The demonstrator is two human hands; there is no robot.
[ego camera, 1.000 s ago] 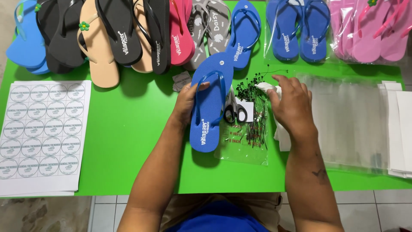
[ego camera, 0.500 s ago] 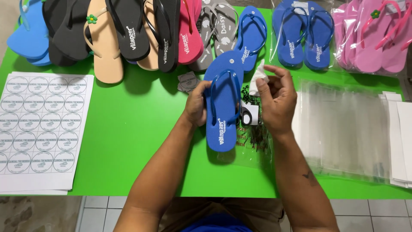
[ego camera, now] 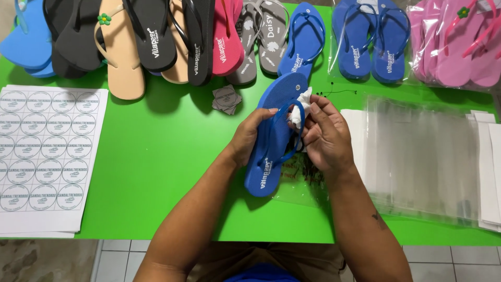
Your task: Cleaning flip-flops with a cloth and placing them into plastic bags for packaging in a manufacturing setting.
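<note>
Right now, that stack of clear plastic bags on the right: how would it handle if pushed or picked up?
The clear bags look thin and glossy, so they would probably be floppy and sag when lifted. Loosely fanned on the smooth green table, the top ones would likely slide apart when pushed rather than move as a block. They seem very light, so a draught could shift them.

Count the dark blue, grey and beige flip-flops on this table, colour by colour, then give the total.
Dark blue flip-flops: 4 (one held in the left hand, with the right hand holding a white wad at its strap; one loose; two bagged)
Grey flip-flops: 2
Beige flip-flops: 2
Total: 8
</note>
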